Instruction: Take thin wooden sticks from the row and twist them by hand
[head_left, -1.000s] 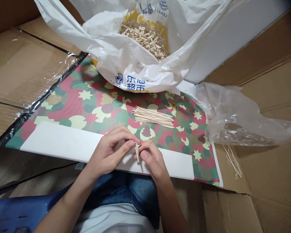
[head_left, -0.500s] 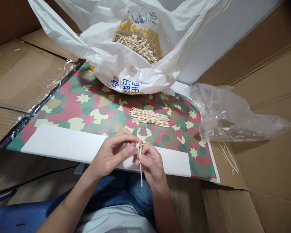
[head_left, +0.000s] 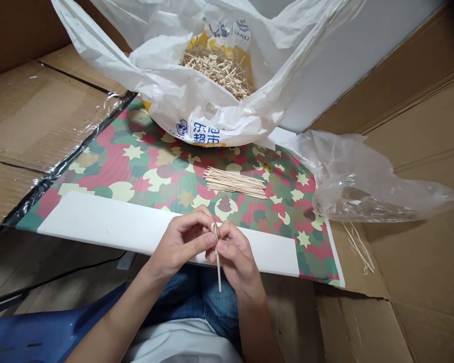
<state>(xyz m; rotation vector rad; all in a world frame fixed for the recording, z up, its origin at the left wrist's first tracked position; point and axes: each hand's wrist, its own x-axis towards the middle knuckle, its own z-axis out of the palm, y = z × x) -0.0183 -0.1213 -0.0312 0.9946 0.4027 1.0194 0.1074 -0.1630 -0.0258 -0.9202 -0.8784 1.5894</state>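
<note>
A thin pale reed stick point(head_left: 219, 275), bent into a small loop at its top, is pinched between my two hands over the table's front edge. My left hand point(head_left: 187, 239) has its thumb and index finger at the loop. My right hand point(head_left: 236, 254) grips the stick just below the loop, thumb in front, with the straight tail hanging down. Part of the loop is covered by my fingers. Beyond my hands, a bundle of straight pale sticks point(head_left: 235, 182) lies on the camouflage-patterned tabletop point(head_left: 166, 176).
A white plastic bag point(head_left: 212, 116) full of short pale pieces point(head_left: 221, 68) stands at the back. To the right rests a clear plastic bag point(head_left: 363, 181). Several loose sticks point(head_left: 359, 247) lie on cardboard point(head_left: 371, 282) there. A white strip point(head_left: 106, 222) runs along the table's front.
My left fingers have closed in on the loop, which now looks narrower and smaller. My right hand keeps its pinch. The view has shifted slightly.
</note>
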